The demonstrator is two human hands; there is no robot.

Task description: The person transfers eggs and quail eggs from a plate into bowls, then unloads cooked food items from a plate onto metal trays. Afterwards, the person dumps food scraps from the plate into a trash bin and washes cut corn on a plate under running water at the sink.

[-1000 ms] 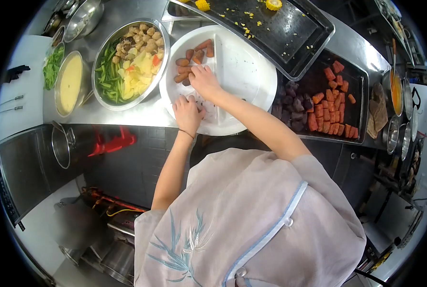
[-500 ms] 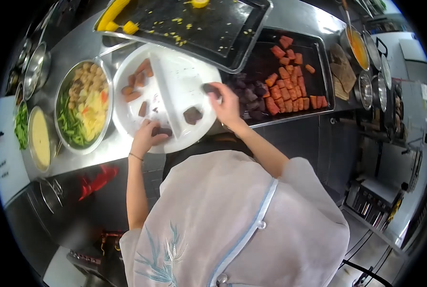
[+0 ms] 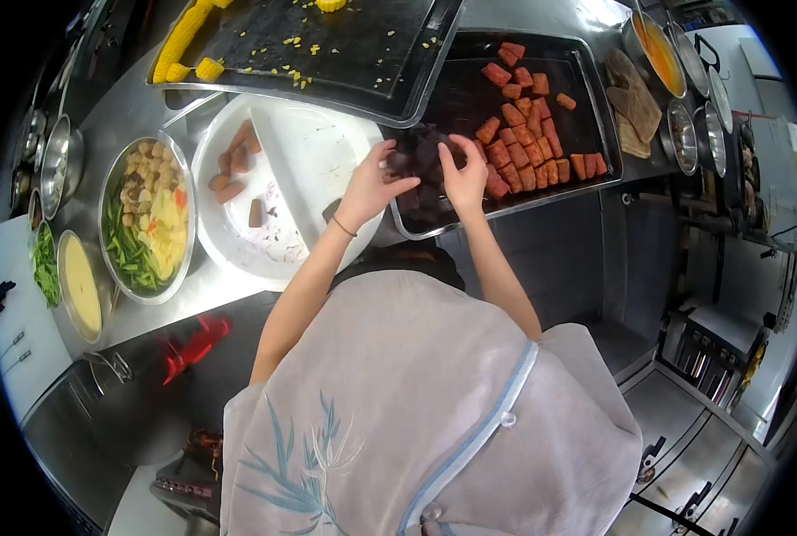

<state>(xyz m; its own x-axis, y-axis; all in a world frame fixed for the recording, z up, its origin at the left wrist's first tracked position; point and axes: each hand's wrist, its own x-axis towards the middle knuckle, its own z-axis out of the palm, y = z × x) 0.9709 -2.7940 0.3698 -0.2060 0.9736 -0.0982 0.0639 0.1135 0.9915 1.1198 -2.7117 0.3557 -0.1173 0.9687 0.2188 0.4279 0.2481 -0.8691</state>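
Both hands are over a pile of dark purple chunks (image 3: 419, 154), which look like purple sweet potato, at the left end of a black baking tray (image 3: 555, 67). My left hand (image 3: 372, 186) comes in from the left, fingers and thumb curved around chunks at the pile's edge. From the right, my right hand (image 3: 464, 177) presses its thumb and fingertips against the pile. Which chunks each hand grips is partly hidden. Just left of them is a white divided round tub (image 3: 209, 134) with several reddish-brown pieces (image 3: 239, 157) in one half. A dark chunk (image 3: 331, 210) shows partly behind my left forearm.
Orange-red chunks (image 3: 528, 143) lie on the black tray's right side. A second tray (image 3: 354, 54) with corn (image 3: 182, 40) overlaps behind it. Bowls of mixed vegetables (image 3: 153, 223) and pale yellow liquid (image 3: 80, 286) stand left. Brown gloves (image 3: 633, 103) and an orange-filled bowl (image 3: 659, 58) are right.
Both hands have moved right, from the white tub to the purple pile on the black tray. The dark chunk by my left hand is gone from the tub. The view has shifted slightly.
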